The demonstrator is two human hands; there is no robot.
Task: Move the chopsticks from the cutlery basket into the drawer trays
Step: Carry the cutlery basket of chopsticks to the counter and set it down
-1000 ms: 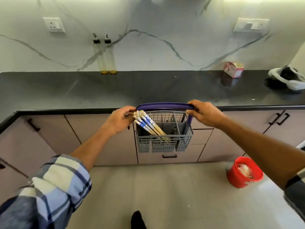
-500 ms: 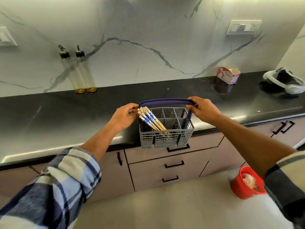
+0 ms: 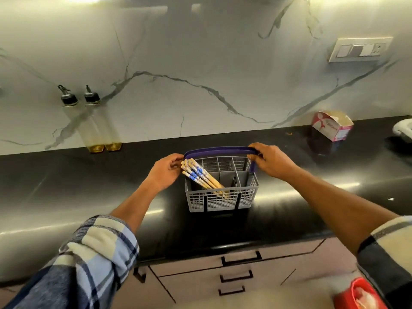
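Note:
A grey plastic cutlery basket (image 3: pixel 223 200) with a purple handle (image 3: pixel 219 150) is over the black countertop (image 3: pixel 89 186), near its middle. A bundle of wooden chopsticks (image 3: pixel 200 176) with blue-and-white tops leans to the left in the basket's front left compartment. My left hand (image 3: pixel 166 171) grips the left end of the handle, beside the chopstick tops. My right hand (image 3: pixel 273 161) grips the right end of the handle. Below the counter edge are closed drawers (image 3: pixel 240 267) with black handles.
Two tall clear oil bottles (image 3: pixel 95 121) stand against the marble wall at the back left. A small open carton (image 3: pixel 332 127) sits at the back right, with a white object (image 3: pixel 403 130) beyond it. A red bucket (image 3: pixel 356 296) is on the floor at the lower right.
Both hands have carried the basket up and forward from in front of the cabinets to over the countertop. My view has moved closer to the counter.

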